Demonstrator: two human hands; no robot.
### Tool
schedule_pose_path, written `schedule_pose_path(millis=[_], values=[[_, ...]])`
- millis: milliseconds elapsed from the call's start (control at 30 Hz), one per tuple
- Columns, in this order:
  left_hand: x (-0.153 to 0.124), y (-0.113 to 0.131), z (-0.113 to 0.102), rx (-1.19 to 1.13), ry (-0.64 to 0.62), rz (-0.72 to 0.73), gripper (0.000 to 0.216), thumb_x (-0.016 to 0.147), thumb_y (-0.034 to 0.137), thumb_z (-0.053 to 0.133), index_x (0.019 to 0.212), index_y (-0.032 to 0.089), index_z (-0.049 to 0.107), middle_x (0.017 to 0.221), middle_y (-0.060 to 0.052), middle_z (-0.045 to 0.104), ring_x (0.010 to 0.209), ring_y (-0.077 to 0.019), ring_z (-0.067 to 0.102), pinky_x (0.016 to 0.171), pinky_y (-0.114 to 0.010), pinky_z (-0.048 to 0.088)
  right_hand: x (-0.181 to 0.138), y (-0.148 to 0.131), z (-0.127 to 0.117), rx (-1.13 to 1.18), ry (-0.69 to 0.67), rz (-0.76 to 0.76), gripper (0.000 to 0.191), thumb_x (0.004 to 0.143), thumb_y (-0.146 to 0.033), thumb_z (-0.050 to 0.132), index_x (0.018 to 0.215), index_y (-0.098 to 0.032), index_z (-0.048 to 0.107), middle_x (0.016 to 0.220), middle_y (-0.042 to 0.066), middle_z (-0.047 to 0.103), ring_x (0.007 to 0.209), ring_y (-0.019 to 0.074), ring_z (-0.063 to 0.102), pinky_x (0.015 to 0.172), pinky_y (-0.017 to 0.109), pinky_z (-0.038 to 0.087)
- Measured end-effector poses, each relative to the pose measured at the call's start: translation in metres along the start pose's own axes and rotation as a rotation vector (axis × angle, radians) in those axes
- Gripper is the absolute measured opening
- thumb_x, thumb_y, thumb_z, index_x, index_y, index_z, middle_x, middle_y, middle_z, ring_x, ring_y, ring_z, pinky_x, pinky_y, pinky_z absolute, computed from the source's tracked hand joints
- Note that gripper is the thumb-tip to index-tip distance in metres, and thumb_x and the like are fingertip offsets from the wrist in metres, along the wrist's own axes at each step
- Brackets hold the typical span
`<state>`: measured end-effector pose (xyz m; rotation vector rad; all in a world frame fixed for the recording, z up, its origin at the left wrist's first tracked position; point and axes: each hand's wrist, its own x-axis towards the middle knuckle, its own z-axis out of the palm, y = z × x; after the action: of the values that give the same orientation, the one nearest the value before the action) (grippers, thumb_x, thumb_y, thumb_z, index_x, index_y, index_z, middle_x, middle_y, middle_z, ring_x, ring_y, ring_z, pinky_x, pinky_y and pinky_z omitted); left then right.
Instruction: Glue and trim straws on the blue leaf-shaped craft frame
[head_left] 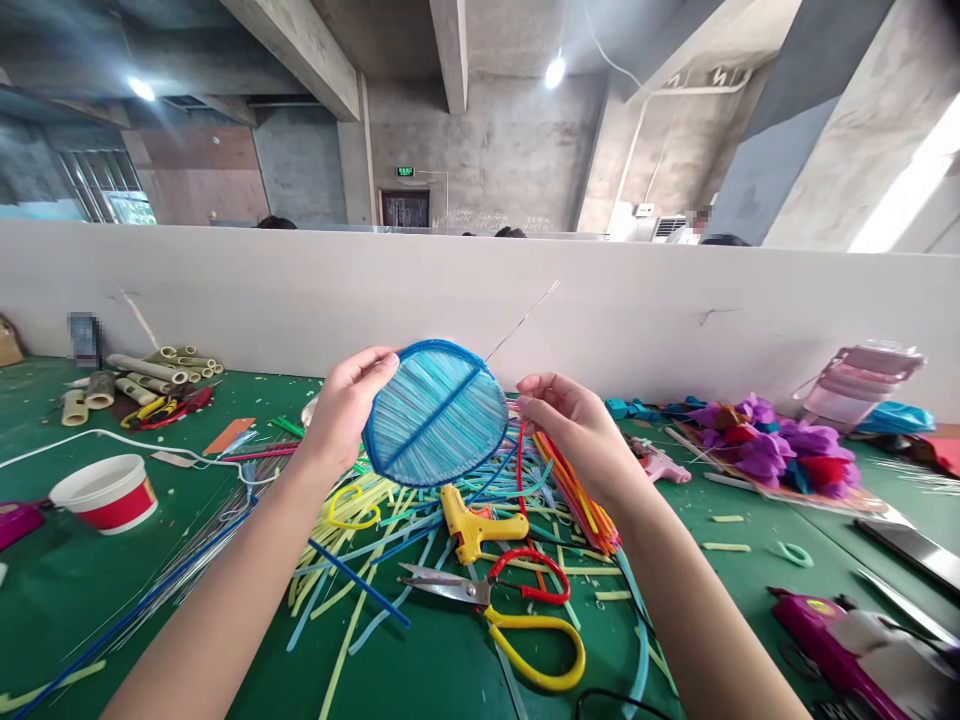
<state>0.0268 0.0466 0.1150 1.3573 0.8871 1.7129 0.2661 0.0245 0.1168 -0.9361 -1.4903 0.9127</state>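
Note:
A rounded blue woven disc (431, 425) with a dark blue rim and a dark bar across its middle is held up over the table. My left hand (352, 400) grips its left edge, thumb on the near face. A thin wire (525, 318) sticks up from behind its upper right rim. Just right of the disc, my right hand (562, 415) is closed in a pinch; whatever lies between its fingertips is too small to make out. Below the disc lie a yellow glue gun (472, 525) and scissors (491, 595) with one red and one yellow handle.
Yellow, blue and orange strips (360, 545) spread beneath my hands. A paper cup (105, 495), pliers (169, 405) and bamboo pieces (154, 375) are at left. Purple flowers (780, 445), a phone (911, 555) and a power strip (855, 640) are at right. A white partition (285, 290) stands behind.

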Motion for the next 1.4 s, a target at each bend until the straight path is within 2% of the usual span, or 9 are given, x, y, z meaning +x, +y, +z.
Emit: schedule_pose_path(millis=[300, 533, 833, 967, 1033, 1100, 1200, 1300, 1400], values=[[0.001, 0.0, 0.001, -0.046, 0.005, -0.022, 0.027, 0.076, 0.038, 0.074, 0.094, 0.018, 0.074, 0.087, -0.004, 0.073, 0.082, -0.0183, 0.065, 0.072, -0.024, 0.048, 0.0, 0.007, 0.002, 0.087, -0.003, 0.053, 0.012, 0.077, -0.028, 0.052, 0.087, -0.023, 0.048, 0.079, -0.002, 0.046, 0.064, 0.0116, 0.044, 0.058, 0.025, 0.043], [0.004, -0.003, 0.0, -0.081, 0.037, -0.047, 0.03, 0.073, 0.038, 0.076, 0.094, 0.017, 0.072, 0.087, -0.004, 0.073, 0.083, -0.0186, 0.066, 0.072, -0.025, 0.05, 0.003, 0.016, 0.003, 0.032, -0.008, 0.021, 0.012, 0.08, -0.03, 0.05, 0.089, -0.022, 0.051, 0.079, -0.002, 0.047, 0.065, 0.0121, 0.046, 0.062, 0.027, 0.045], [0.01, -0.007, -0.005, -0.123, 0.109, -0.099, 0.034, 0.073, 0.035, 0.077, 0.1, 0.016, 0.07, 0.09, -0.005, 0.074, 0.079, -0.018, 0.068, 0.065, -0.025, 0.051, 0.004, 0.012, 0.003, -0.058, -0.044, -0.016, 0.033, 0.087, -0.049, 0.059, 0.105, -0.022, 0.059, 0.064, -0.006, 0.049, 0.061, 0.0112, 0.049, 0.061, 0.025, 0.042], [0.009, -0.008, 0.0, -0.164, 0.141, -0.147, 0.034, 0.073, 0.029, 0.075, 0.105, 0.017, 0.069, 0.092, -0.005, 0.074, 0.078, -0.0164, 0.069, 0.064, -0.024, 0.053, 0.003, 0.012, 0.005, -0.089, -0.001, 0.08, 0.048, 0.085, -0.061, 0.059, 0.111, -0.021, 0.056, 0.067, -0.002, 0.063, 0.057, 0.0131, 0.056, 0.053, 0.025, 0.043], [0.003, -0.011, 0.004, -0.196, 0.12, -0.159, 0.031, 0.074, 0.028, 0.075, 0.103, 0.017, 0.07, 0.095, -0.005, 0.075, 0.081, -0.0167, 0.07, 0.068, -0.025, 0.054, 0.002, 0.015, 0.005, -0.045, -0.066, 0.124, 0.047, 0.084, -0.06, 0.061, 0.108, -0.02, 0.058, 0.069, 0.0, 0.065, 0.057, 0.0136, 0.058, 0.049, 0.024, 0.043], [-0.007, -0.015, 0.009, -0.236, 0.066, -0.209, 0.027, 0.077, 0.029, 0.073, 0.102, 0.017, 0.07, 0.097, -0.006, 0.075, 0.085, -0.0182, 0.071, 0.072, -0.027, 0.056, 0.001, 0.019, 0.007, 0.01, -0.141, 0.124, 0.04, 0.084, -0.057, 0.062, 0.101, -0.02, 0.061, 0.065, -0.001, 0.063, 0.054, 0.0128, 0.058, 0.049, 0.024, 0.043], [-0.028, -0.021, 0.009, -0.288, -0.016, -0.424, 0.026, 0.08, 0.035, 0.072, 0.101, 0.019, 0.071, 0.097, -0.007, 0.076, 0.081, -0.0207, 0.072, 0.071, -0.031, 0.059, 0.001, 0.025, 0.011, 0.077, -0.157, 0.111, 0.035, 0.084, -0.053, 0.064, 0.097, -0.021, 0.063, 0.062, -0.004, 0.06, 0.053, 0.0116, 0.057, 0.053, 0.024, 0.048], [-0.042, -0.029, 0.0, -0.302, 0.011, -0.499, 0.023, 0.08, 0.025, 0.074, 0.101, 0.02, 0.071, 0.096, -0.006, 0.077, 0.076, -0.0185, 0.073, 0.064, -0.027, 0.059, 0.002, 0.031, 0.013, 0.069, -0.18, 0.158, 0.039, 0.086, -0.056, 0.06, 0.101, -0.02, 0.063, 0.064, -0.003, 0.06, 0.055, 0.0131, 0.06, 0.055, 0.026, 0.051], [-0.044, -0.042, -0.015, -0.354, 0.109, -0.551, 0.025, 0.082, 0.016, 0.07, 0.108, 0.017, 0.07, 0.094, -0.007, 0.077, 0.074, -0.0179, 0.073, 0.064, -0.026, 0.061, -0.004, 0.04, 0.007, -0.156, -0.27, 0.179, 0.041, 0.092, -0.055, 0.049, 0.11, -0.02, 0.062, 0.079, 0.004, 0.069, 0.068, 0.0183, 0.066, 0.058, 0.03, 0.053]])
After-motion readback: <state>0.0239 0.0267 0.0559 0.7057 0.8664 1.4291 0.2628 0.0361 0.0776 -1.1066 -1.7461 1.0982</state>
